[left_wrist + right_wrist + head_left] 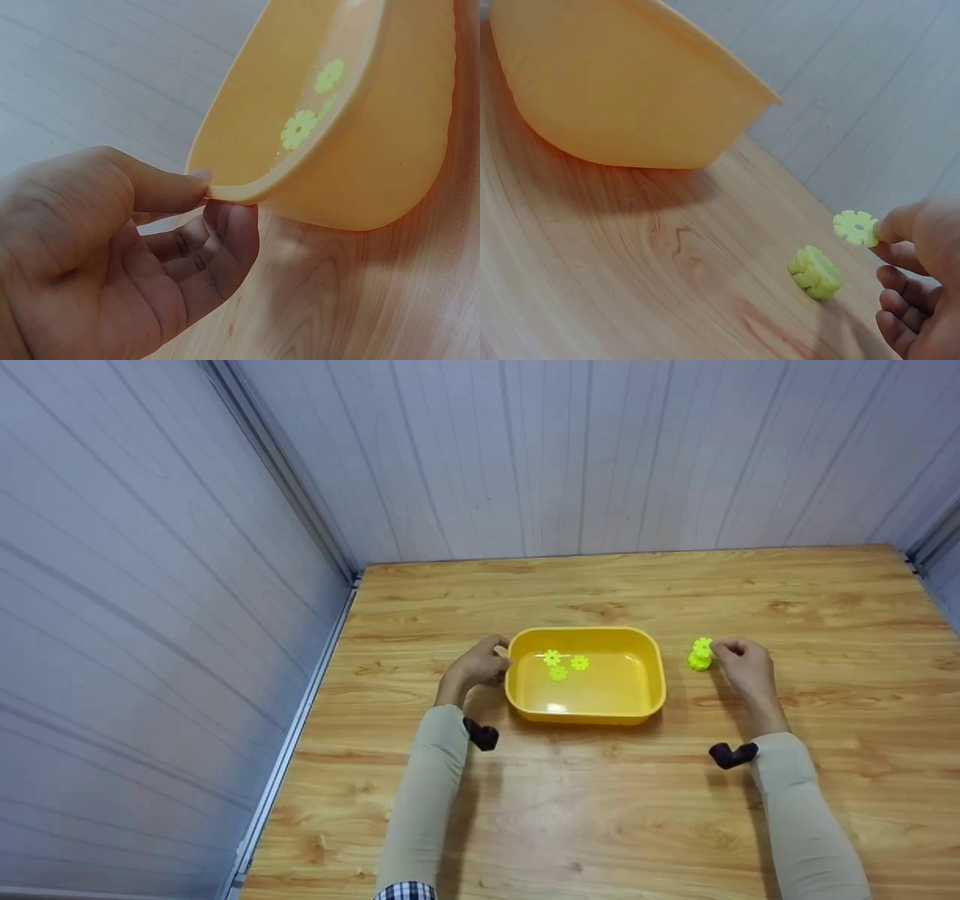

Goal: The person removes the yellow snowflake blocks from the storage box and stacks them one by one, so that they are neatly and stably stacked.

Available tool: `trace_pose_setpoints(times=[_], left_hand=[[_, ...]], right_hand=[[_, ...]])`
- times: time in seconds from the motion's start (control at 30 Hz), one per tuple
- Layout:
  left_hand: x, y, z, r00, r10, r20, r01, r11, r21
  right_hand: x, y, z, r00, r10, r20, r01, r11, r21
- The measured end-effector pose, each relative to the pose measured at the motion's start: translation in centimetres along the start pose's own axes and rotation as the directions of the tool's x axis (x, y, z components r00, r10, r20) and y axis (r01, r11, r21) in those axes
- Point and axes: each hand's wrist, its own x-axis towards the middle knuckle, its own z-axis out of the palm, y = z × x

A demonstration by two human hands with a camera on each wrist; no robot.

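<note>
A yellow plastic basin (615,690) stands on the wooden table, with several flat neon-yellow notched discs (580,663) lying on its floor near the left side. My left hand (480,666) pinches the basin's left rim between thumb and fingers, as the left wrist view shows closely. To the right of the basin, my right hand (746,671) pinches one notched disc (853,227) by its edge between thumb and index finger. Below that disc, a small stack of the same discs (814,273) sits on the table, apart from the held one.
The wood-grain table (585,810) meets a pale panelled wall (555,457) at the back and another on the left (135,622). A black wrist mount (484,733) sticks out from the left sleeve and a second mount (731,755) from the right.
</note>
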Motion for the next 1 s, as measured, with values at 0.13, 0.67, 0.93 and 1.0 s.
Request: trace_pose_setpoints(times=[0.13,0.67,0.93,1.0], left_hand=[[0.07,-0.07,0.05,1.000,-0.004,-0.003,0.004,1.000,0.010],[-0.07,-0.14,0.11,1.000,0.006,-0.003,-0.006,1.000,0.004],[0.03,-0.15,0.10,1.000,-0.002,-0.010,0.002,1.000,0.006],[0.04,-0.12,0.08,1.000,-0.008,-0.012,0.008,1.000,0.005]], right_hand=[[-0.09,0.00,0.03,1.000,0.004,0.020,-0.003,0.998,-0.057],[-0.24,0.61,0.33,0.999,-0.015,0.037,0.021,0.989,-0.148],[-0.27,0.56,0.38,0.999,0.000,0.032,0.004,0.992,-0.126],[-0.27,0.53,0.30,0.998,0.028,0.054,-0.023,0.996,-0.091]])
